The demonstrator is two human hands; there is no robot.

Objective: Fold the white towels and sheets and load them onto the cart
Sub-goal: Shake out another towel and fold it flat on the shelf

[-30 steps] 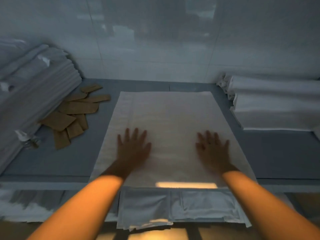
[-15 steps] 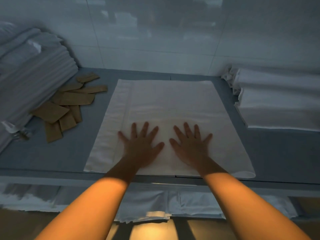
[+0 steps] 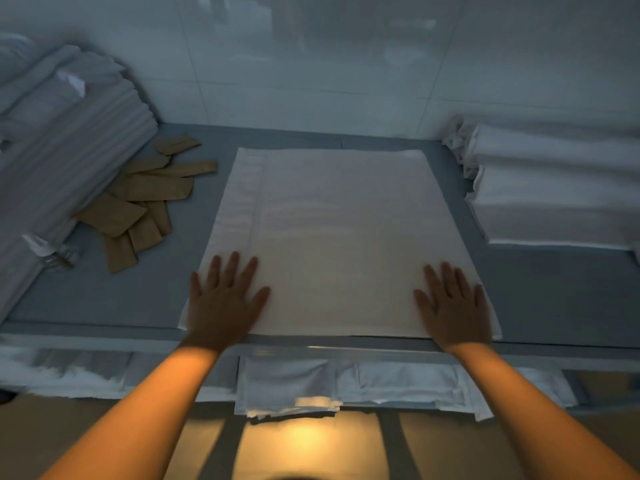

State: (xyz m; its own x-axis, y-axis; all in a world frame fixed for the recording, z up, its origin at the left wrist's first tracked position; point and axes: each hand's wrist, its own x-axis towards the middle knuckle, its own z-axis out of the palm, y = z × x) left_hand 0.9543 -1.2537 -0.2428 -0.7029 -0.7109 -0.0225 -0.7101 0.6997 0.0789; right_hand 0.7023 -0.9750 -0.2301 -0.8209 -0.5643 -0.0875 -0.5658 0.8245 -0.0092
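A white folded sheet (image 3: 339,237) lies flat in the middle of the grey table (image 3: 554,292), its near edge at the table's front. My left hand (image 3: 223,299) presses flat on the sheet's near left corner, fingers spread. My right hand (image 3: 452,303) presses flat on the near right corner, fingers straight. Neither hand grips the cloth.
A tall stack of folded white linen (image 3: 62,150) fills the left side, with several brown paper packets (image 3: 142,202) beside it. Folded white sheets (image 3: 561,192) are stacked at the right. More white linen (image 3: 346,386) lies on a shelf below the table's front edge. A tiled wall (image 3: 311,64) stands behind.
Both hands slid outward from the sheet's middle to its near left and right corners. The sheet has stayed flat on the table.
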